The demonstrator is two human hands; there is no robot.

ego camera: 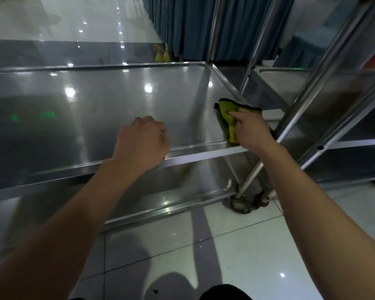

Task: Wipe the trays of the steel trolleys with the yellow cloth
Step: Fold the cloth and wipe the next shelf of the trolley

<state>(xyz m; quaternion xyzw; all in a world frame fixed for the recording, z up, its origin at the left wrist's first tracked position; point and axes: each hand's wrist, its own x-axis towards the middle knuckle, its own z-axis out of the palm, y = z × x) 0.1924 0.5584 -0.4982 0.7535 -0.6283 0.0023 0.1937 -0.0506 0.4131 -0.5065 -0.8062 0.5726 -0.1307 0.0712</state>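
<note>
A steel trolley's top tray [108,98] fills the middle of the view, shiny and bare. My right hand [250,131] grips the yellow cloth [230,118] at the tray's near right corner, the cloth bunched and hanging over the front rim. My left hand [143,141] sits with curled fingers over the tray's front rim [188,151], knuckles up; its fingertips are hidden. A lower tray [160,191] of the same trolley shows beneath the rim.
A second steel trolley [333,118] stands tilted at the right, its legs close to my right hand. A castor wheel [243,202] rests on the tiled floor. Blue curtains [193,24] hang behind, with two yellow objects [161,54] at their foot.
</note>
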